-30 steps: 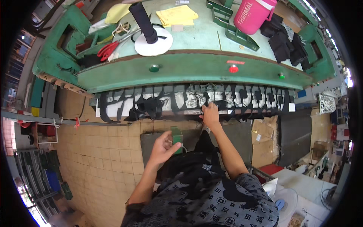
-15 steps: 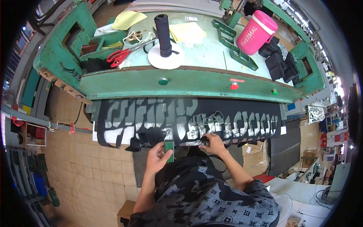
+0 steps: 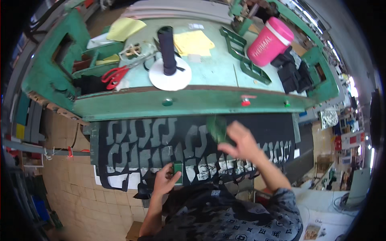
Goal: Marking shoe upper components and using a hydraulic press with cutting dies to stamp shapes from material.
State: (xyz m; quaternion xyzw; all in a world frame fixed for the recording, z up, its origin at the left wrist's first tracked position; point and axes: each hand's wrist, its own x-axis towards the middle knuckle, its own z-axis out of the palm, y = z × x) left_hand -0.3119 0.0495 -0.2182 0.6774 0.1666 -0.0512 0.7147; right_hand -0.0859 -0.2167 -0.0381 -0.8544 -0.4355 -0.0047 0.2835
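My left hand [image 3: 164,180] grips a small green rectangular piece [image 3: 178,173] between thumb and fingers, close to my body at the near edge of the black sheet material [image 3: 257,124]. Over the middle of that sheet is my right hand [image 3: 243,141], smeared by motion. At its fingers is a green cutting die [image 3: 217,129], also blurred, which looks lifted off the sheet. Rows of curved cut-outs [image 3: 163,132] run across the material, with the grey and white underlay showing through. Black scraps [image 3: 142,190] hang at its near left edge.
A green press beam [image 3: 201,105] with push buttons spans behind the sheet. On the tabletop above stand a black roll [image 3: 167,48] on a white disc, red-handled scissors [image 3: 114,76], yellow papers [image 3: 195,42], a zigzag green die [image 3: 249,60], a pink jug [image 3: 271,42] and black pieces [image 3: 295,74].
My right hand has moved from the near edge of the sheet forward to its middle, and the green cutting die is now at its fingers. My left hand still holds the green piece.
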